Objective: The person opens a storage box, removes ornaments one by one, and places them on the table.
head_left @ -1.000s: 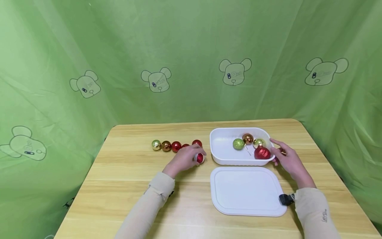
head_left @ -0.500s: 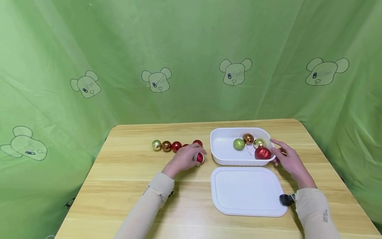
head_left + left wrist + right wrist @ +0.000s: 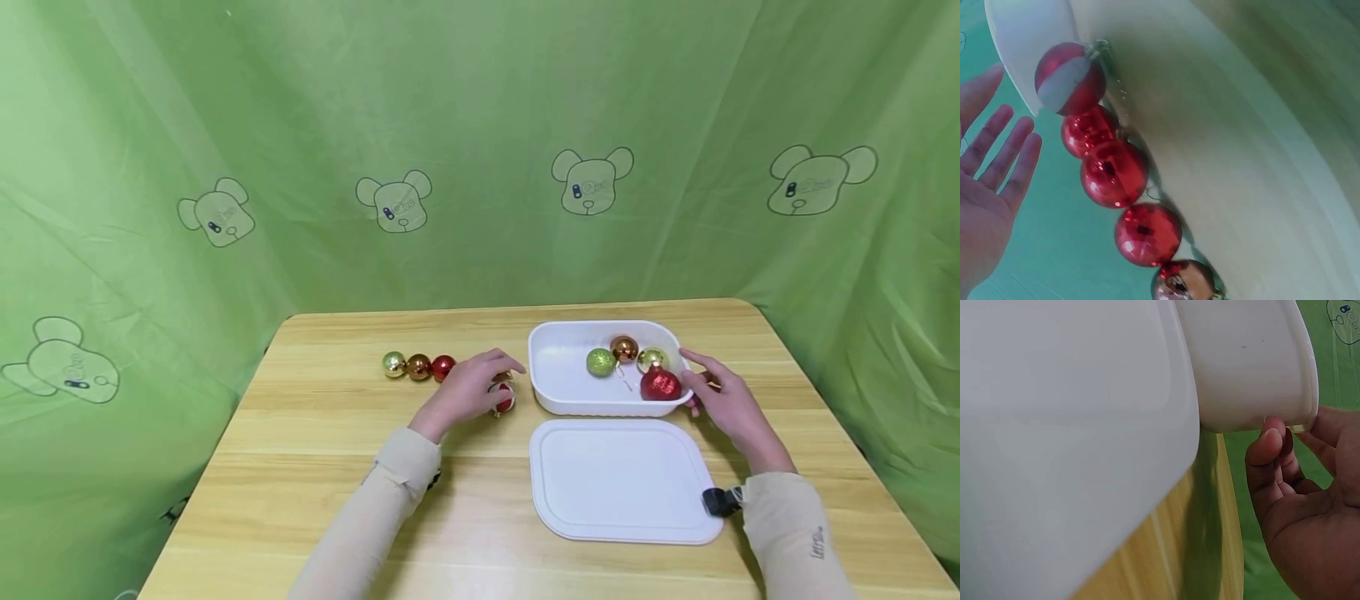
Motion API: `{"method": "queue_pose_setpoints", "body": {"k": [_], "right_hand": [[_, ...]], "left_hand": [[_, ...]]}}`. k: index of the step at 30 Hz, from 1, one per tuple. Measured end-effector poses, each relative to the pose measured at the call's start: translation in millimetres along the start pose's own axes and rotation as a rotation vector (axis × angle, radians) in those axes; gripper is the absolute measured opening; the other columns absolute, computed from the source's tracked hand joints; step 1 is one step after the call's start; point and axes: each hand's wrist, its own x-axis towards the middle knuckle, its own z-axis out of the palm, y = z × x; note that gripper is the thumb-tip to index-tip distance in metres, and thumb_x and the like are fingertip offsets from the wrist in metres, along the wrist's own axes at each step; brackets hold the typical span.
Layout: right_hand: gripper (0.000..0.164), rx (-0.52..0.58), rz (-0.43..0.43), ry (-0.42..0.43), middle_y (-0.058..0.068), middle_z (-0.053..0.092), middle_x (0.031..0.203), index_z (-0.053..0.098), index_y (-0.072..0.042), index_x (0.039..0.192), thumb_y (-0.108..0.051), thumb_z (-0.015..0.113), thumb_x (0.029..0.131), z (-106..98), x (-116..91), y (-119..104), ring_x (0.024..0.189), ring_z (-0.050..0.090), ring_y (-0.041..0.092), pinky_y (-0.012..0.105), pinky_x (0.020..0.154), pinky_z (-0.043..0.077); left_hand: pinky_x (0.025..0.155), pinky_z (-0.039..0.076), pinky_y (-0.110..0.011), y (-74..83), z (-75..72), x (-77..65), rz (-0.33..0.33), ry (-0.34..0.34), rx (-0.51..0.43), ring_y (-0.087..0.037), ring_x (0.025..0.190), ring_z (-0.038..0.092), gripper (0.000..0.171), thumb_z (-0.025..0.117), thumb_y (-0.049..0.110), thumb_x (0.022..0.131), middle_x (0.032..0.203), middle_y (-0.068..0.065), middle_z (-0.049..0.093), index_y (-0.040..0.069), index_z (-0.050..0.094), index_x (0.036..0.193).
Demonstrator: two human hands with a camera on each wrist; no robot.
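My left hand [image 3: 467, 390] is over the right end of a row of Christmas baubles, fingers spread and holding nothing. Just beneath its fingers is a red bauble with a white band [image 3: 1071, 79], beside the plain red baubles [image 3: 1114, 173]. A brown bauble [image 3: 418, 367] and a gold bauble [image 3: 393, 364] complete the row at the left; part of it is hidden by the hand. At the right end of a white plastic box [image 3: 558, 367], my right hand [image 3: 726, 406] grips the rim, its fingertips [image 3: 1266, 447] curled against the wall.
Inside the box lie a glittery green bauble [image 3: 600, 362], a brown bauble [image 3: 624, 347], a gold bauble [image 3: 652, 360] and a red onion-shaped ornament [image 3: 661, 384]. Its white lid [image 3: 622, 479] lies flat on the wooden table [image 3: 300, 492] in front. Green curtains [image 3: 480, 100] surround the table.
My left hand has let go of the red-and-white bauble, its fingers opening out and shifting slightly away over the row. The right hand and the box have stayed put.
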Motion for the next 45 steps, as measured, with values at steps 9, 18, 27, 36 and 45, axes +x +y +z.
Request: {"method": "queue_pose_setpoints", "body": {"k": [9, 18, 27, 36, 45], "right_hand": [[0.059, 0.003, 0.004, -0.004, 0.019, 0.056, 0.107, 0.032, -0.018, 0.163, -0.042, 0.044, 0.111, 0, -1, 0, 0.072, 0.062, 0.016, 0.029, 0.06, 0.056], [0.059, -0.003, 0.013, -0.006, 0.019, 0.055, 0.108, 0.03, -0.019, 0.163, -0.043, 0.044, 0.111, -2, 0, -3, 0.074, 0.063, 0.017, 0.03, 0.062, 0.057], [0.059, 0.006, 0.009, -0.015, 0.019, 0.056, 0.108, 0.032, -0.018, 0.163, -0.041, 0.046, 0.11, -2, 0, -3, 0.073, 0.063, 0.018, 0.03, 0.062, 0.057], [0.058, 0.022, -0.008, -0.005, 0.019, 0.056, 0.104, 0.033, -0.016, 0.162, -0.038, 0.046, 0.111, 0, 1, -1, 0.071, 0.063, 0.017, 0.029, 0.06, 0.056], [0.058, 0.024, -0.004, -0.003, 0.018, 0.055, 0.104, 0.032, -0.016, 0.163, -0.037, 0.046, 0.111, -1, 0, -2, 0.07, 0.062, 0.016, 0.029, 0.059, 0.056]], "left_hand": [[0.11, 0.052, -0.035, 23.3, 2.0, 22.7, 0.016, 0.025, 0.005, -0.018, 0.127, 0.063, 0.038, 0.07, 0.027, 0.1, 0.14, 0.004, 0.062, 0.025, 0.063, 0.138], [0.101, 0.055, -0.029, 40.7, 15.5, 61.4, 0.059, 0.066, -0.019, -0.015, 0.119, 0.064, 0.039, 0.067, 0.027, 0.102, 0.137, 0.004, 0.064, 0.025, 0.061, 0.14], [0.112, 0.049, -0.03, 62.3, 33.7, 95.6, 0.057, 0.031, -0.002, -0.016, 0.129, 0.061, 0.044, 0.07, 0.026, 0.101, 0.143, 0.001, 0.062, 0.022, 0.06, 0.143], [0.118, 0.044, -0.034, 71.2, 53.5, 116.9, 0.021, -0.042, 0.033, -0.019, 0.139, 0.052, 0.06, 0.072, 0.031, 0.099, 0.155, 0.003, 0.051, 0.026, 0.049, 0.154], [0.118, 0.043, -0.032, 69.4, 63.8, 115.0, -0.016, -0.128, 0.074, -0.018, 0.14, 0.052, 0.053, 0.069, 0.034, 0.1, 0.155, 0.004, 0.051, 0.028, 0.054, 0.151]]}}
